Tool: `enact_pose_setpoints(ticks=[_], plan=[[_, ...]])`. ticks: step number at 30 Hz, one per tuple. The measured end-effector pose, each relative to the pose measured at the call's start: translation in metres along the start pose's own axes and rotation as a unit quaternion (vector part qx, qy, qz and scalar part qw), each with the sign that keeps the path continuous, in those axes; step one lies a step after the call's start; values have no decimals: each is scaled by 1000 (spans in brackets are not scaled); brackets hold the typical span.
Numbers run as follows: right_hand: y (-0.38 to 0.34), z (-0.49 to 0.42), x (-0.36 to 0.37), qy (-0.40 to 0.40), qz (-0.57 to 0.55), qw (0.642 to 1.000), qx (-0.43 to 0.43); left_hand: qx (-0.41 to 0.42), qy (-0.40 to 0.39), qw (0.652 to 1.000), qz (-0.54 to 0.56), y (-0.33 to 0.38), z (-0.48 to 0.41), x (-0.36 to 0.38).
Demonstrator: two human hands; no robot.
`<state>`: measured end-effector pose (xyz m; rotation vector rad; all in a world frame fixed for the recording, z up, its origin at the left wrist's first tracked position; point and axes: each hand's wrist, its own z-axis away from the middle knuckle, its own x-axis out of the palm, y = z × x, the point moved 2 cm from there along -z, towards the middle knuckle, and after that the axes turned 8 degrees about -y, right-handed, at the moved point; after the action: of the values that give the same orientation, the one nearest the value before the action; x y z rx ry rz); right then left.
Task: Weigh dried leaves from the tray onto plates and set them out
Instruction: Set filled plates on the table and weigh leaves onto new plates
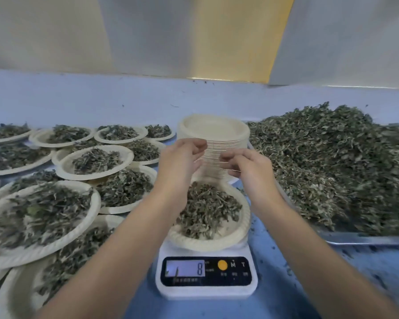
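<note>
A paper plate (226,242) heaped with dried leaves (207,210) sits on a white digital scale (206,288) whose display reads 8. Behind it stands a tall stack of empty paper plates (219,132). My left hand (180,157) and my right hand (246,164) are both raised above the loaded plate, fingers curled at the near side of the stack. Whether the fingers pinch a plate edge is not clear. A metal tray (369,239) on the right carries a large mound of dried leaves (336,171).
Several filled paper plates (94,162) overlap across the left half of the blue table (366,272), some stacked on one another. A pale wall panel (193,38) rises behind the table. Loose leaf crumbs lie around the scale and tray.
</note>
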<state>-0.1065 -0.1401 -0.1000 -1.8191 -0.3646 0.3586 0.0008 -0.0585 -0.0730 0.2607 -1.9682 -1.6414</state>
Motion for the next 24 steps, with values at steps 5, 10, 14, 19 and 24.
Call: enact_pose_setpoints(ticks=[5, 10, 14, 19, 24], plan=[[8, 3, -5, -26, -27, 998, 41, 17, 38, 997, -71, -7, -3, -41], [17, 3, -4, -32, -23, 997, 65, 7, 74, 991, -115, -19, -4, -57], [22, 3, -3, -32, -35, 996, 72, -6, 83, 989, -119, -23, -7, -62], [24, 3, -3, -33, -36, 996, 74, -40, 86, 991, -96, -27, -5, -62], [21, 5, -1, -32, -75, 992, 91, -102, 73, 991, -51, -31, -4, -60]])
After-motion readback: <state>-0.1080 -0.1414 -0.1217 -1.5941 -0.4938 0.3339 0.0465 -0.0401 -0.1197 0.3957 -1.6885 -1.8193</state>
